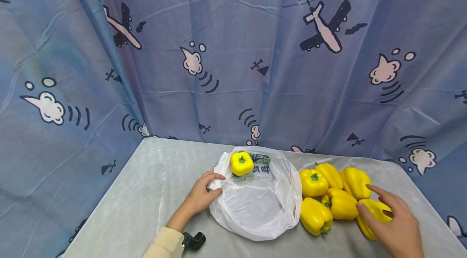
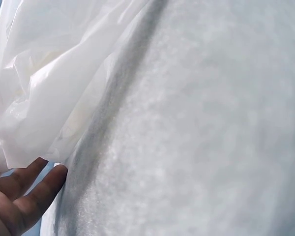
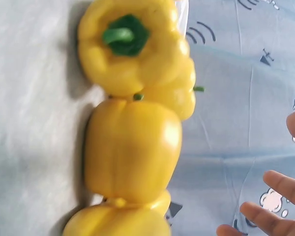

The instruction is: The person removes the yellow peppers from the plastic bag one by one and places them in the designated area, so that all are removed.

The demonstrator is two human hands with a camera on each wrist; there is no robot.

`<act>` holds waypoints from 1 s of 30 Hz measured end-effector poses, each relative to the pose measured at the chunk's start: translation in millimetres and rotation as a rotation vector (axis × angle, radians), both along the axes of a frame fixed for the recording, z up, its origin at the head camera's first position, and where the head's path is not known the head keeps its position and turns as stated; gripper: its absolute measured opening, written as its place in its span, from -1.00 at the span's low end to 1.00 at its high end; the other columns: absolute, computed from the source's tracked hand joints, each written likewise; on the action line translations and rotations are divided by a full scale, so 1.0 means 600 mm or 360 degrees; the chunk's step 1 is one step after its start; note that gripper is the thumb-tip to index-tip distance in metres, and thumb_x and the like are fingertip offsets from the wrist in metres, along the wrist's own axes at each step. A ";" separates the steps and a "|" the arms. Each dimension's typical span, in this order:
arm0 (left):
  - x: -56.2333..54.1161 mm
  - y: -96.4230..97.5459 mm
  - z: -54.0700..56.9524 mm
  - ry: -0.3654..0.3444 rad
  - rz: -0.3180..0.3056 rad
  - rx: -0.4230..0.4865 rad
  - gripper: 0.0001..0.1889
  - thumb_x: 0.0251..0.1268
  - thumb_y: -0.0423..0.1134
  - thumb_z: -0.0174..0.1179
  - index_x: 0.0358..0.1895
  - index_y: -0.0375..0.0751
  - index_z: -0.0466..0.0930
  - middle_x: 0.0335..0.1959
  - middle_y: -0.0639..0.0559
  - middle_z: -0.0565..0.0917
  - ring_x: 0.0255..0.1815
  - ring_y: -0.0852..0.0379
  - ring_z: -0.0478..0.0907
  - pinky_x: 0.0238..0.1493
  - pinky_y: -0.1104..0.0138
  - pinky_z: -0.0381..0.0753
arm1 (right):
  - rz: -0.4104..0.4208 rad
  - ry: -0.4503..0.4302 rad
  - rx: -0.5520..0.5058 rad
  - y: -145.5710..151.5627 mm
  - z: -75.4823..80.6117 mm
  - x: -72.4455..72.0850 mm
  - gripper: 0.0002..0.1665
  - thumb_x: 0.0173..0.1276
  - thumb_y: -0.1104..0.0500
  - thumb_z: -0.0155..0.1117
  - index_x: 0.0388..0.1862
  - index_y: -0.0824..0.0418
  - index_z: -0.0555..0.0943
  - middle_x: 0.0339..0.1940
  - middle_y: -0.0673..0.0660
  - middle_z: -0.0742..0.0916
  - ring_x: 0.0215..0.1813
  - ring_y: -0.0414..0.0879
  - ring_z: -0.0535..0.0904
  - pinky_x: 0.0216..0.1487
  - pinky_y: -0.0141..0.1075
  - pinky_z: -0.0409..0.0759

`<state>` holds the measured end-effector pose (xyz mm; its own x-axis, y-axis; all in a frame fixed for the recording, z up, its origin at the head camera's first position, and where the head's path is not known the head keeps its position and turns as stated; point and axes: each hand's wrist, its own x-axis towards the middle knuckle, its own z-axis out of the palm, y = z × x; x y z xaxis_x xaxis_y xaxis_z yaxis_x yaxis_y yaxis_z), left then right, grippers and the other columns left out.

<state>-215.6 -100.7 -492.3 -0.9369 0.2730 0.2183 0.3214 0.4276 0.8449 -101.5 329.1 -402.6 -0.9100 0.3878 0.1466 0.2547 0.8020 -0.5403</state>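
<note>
A white plastic bag (image 1: pixel 251 209) lies spread with its mouth facing up in the middle of the table. One yellow bell pepper (image 1: pixel 242 163) sits inside it near the far left rim. My left hand (image 1: pixel 204 191) pinches the bag's left rim between thumb and fingers; in the left wrist view, fingers (image 2: pixel 42 189) show beneath the thin plastic. To the right of the bag, several yellow bell peppers (image 1: pixel 340 204) are clustered. Over the rightmost bell pepper (image 1: pixel 373 217) hovers my right hand (image 1: pixel 397 221), thumb and fingers spread apart. The right wrist view shows those fingers (image 3: pixel 280 196) holding nothing.
A grey-white cloth covers the table (image 1: pixel 146 185). Behind it hangs a blue curtain (image 1: pixel 226 99) printed with airplanes and clouds. A black wrist strap (image 1: pixel 194 241) is beside the left sleeve.
</note>
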 end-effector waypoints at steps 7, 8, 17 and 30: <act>-0.001 0.001 0.002 0.0004 -0.0003 -0.0011 -0.71 0.14 -0.31 0.22 -0.04 -0.03 0.62 0.14 -0.01 0.54 0.18 -0.02 0.45 -0.06 0.26 0.45 | 0.0096 0.0147 -0.0020 -0.027 0.007 -0.010 -0.26 0.28 -0.13 0.29 0.31 0.26 0.41 0.26 0.45 0.43 0.15 0.35 0.37 -0.03 0.22 0.43; -0.001 0.001 0.002 -0.0001 0.0004 -0.0011 -0.71 0.14 -0.32 0.22 -0.04 -0.02 0.63 0.14 0.00 0.54 0.18 -0.02 0.45 -0.06 0.27 0.45 | 0.0119 0.0180 -0.0022 -0.032 0.009 -0.012 -0.28 0.27 -0.11 0.30 0.30 0.25 0.43 0.26 0.44 0.44 0.15 0.35 0.38 -0.03 0.21 0.44; 0.003 0.002 0.006 -0.0010 0.0007 0.0003 -0.72 0.14 -0.33 0.23 -0.05 -0.03 0.63 0.14 -0.02 0.54 0.17 -0.04 0.45 -0.08 0.25 0.45 | 0.0313 0.0347 -0.0081 -0.089 0.027 -0.032 -0.34 0.20 -0.01 0.40 0.26 0.16 0.49 0.25 0.31 0.50 0.17 0.28 0.43 0.00 0.17 0.48; 0.001 0.003 0.003 0.0036 0.0015 0.0016 -0.71 0.13 -0.34 0.23 -0.05 -0.03 0.62 0.15 -0.02 0.54 0.20 -0.05 0.45 -0.01 0.21 0.47 | 0.0619 0.0601 -0.0149 -0.167 0.039 -0.071 -0.38 0.13 0.15 0.46 0.21 0.10 0.54 0.17 0.18 0.58 0.11 0.11 0.53 -0.09 -0.67 0.38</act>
